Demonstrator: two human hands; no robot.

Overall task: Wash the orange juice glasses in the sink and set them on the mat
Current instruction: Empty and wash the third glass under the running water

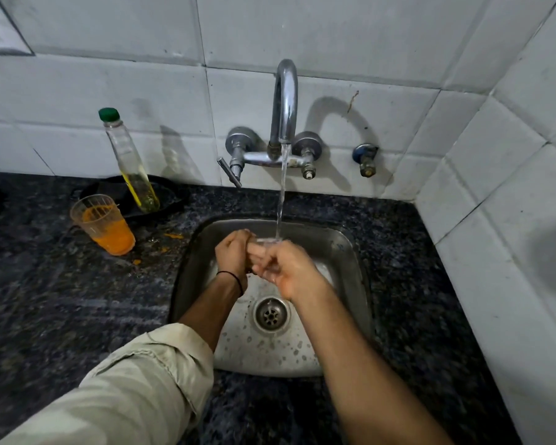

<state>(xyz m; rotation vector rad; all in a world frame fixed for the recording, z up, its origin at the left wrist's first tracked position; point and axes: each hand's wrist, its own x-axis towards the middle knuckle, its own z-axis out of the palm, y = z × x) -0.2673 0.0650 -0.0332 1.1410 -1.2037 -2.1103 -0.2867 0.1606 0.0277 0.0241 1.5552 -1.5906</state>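
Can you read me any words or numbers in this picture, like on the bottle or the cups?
No words or numbers can be read here.
Bottle with the green cap: no label showing.
Glass with orange juice: no print.
Clear glass under the running water: no print visible.
Tap: bare metal.
Sink: a small bluish mark on the back wall, too blurred to read.
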